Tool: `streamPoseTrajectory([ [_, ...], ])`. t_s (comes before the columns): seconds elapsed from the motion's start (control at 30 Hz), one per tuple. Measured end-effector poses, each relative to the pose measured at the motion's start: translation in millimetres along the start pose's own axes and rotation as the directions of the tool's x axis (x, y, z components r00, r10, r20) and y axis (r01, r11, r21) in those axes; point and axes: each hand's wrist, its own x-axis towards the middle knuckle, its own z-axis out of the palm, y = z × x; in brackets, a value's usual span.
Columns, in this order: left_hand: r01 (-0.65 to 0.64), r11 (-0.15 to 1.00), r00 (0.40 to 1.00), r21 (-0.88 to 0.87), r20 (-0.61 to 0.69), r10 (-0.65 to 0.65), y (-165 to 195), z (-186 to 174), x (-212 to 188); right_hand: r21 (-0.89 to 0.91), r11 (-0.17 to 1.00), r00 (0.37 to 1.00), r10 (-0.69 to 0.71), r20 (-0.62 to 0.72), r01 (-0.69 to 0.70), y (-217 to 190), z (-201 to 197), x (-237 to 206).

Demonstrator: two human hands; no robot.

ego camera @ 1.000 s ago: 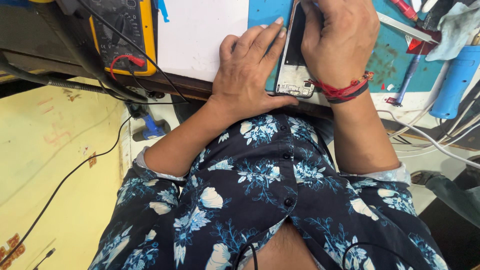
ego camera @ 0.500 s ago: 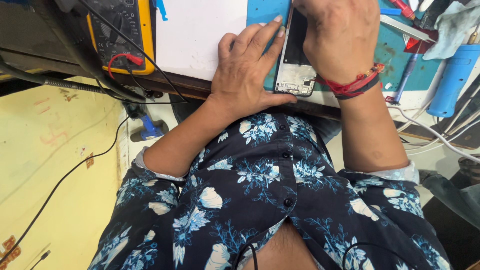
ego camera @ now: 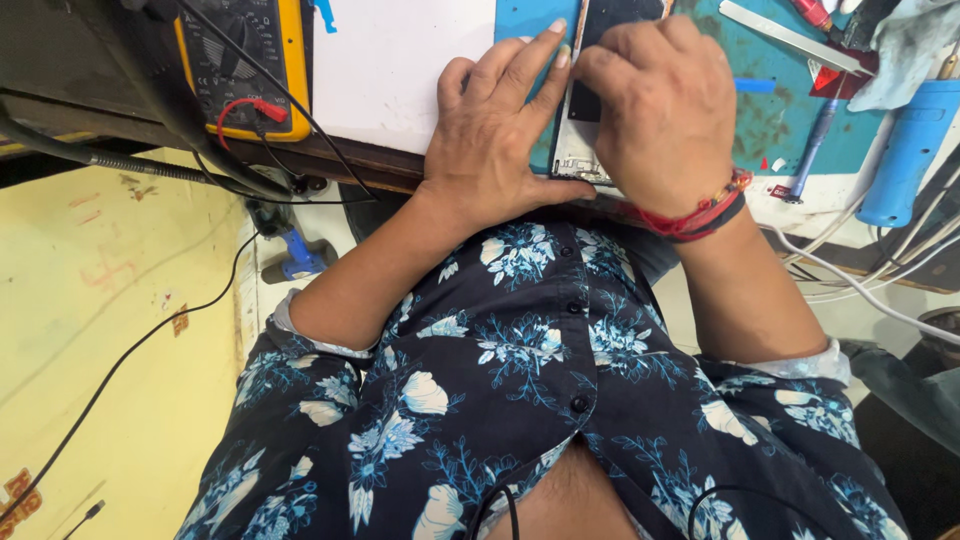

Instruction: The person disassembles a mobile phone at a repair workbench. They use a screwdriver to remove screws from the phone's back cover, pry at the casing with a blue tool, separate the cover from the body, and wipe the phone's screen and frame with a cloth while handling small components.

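Observation:
An opened phone [ego camera: 578, 140] with its back off lies on a teal work mat [ego camera: 770, 110] at the bench's near edge. My left hand [ego camera: 490, 130] lies flat along the phone's left side, fingers stretched up against its edge, thumb under its bottom end. My right hand [ego camera: 665, 110] covers the phone's upper right part, fingers curled down onto it; what the fingertips pinch is hidden. A red thread band and a dark band circle my right wrist.
A yellow multimeter [ego camera: 245, 65] with red and black leads sits at the back left beside a white sheet [ego camera: 400, 70]. To the right lie a metal ruler [ego camera: 785, 35], a blue-handled screwdriver [ego camera: 810, 150], a blue tool [ego camera: 905, 150], a grey cloth and white cables.
My right hand has shifted slightly up and left over the phone. My left hand stays pressed against the phone's left edge. The view has tilted a little.

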Motion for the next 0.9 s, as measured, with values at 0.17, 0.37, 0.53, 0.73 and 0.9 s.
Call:
streamPoseTrajectory([
  [0.17,0.001,1.000,1.000,0.000,0.001,-0.001,-2,3,0,0.051,0.999,0.998,0.017,0.062,-0.021,-10,-2,-16],
  [0.37,-0.028,0.983,0.998,0.180,-0.048,0.037,0,6,-3,0.222,0.975,0.993,-0.027,0.117,0.000,-41,4,-36],
  [0.53,-0.025,1.000,1.000,-0.006,-0.006,0.025,-2,0,-3,0.279,0.950,0.989,0.146,0.008,-0.142,-32,3,-43],
  [0.73,-0.037,0.999,0.998,0.021,-0.056,0.039,-2,-5,-3,0.230,0.951,0.961,0.241,-0.135,-0.207,-3,7,-28],
  [0.9,-0.120,0.993,0.991,0.003,-0.052,0.120,-11,-13,-2,0.100,0.989,0.959,0.129,-0.254,-0.107,22,24,-3],
])
